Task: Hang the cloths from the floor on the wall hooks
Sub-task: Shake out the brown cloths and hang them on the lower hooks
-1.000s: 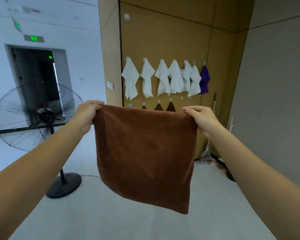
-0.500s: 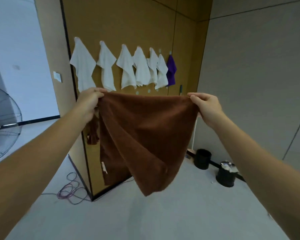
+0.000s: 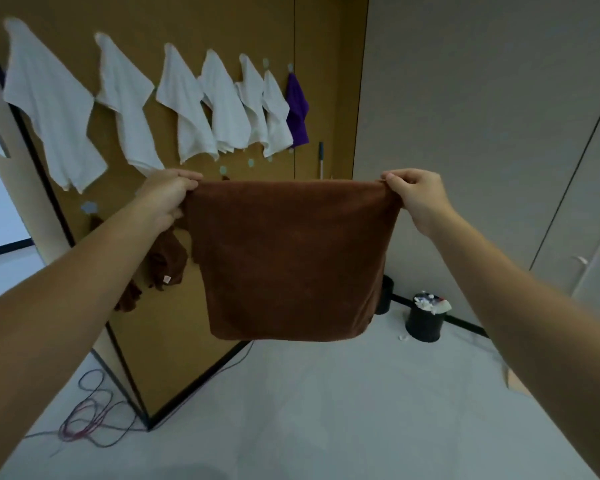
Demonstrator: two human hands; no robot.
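A brown cloth (image 3: 288,258) hangs spread flat in front of me. My left hand (image 3: 168,195) pinches its top left corner and my right hand (image 3: 418,195) pinches its top right corner. Behind it stands a tan wall panel (image 3: 222,22) with an upper row of several white cloths (image 3: 52,105) and one purple cloth (image 3: 297,110) on hooks. A lower row has small pale round hooks (image 3: 223,170), some bare. More brown cloths (image 3: 165,261) hang on that lower row, partly hidden by my left arm.
A grey wall (image 3: 482,116) meets the panel at the right. Two black bins (image 3: 425,318) stand by its base, one with rubbish in it. Loose cables (image 3: 84,420) lie on the pale floor near the panel's corner. A mop handle (image 3: 321,161) leans in the corner.
I have come much closer to the panel and turned right; the fan has left the view. The brown cloth, swinging half a second ago, now hangs flat between both hands.
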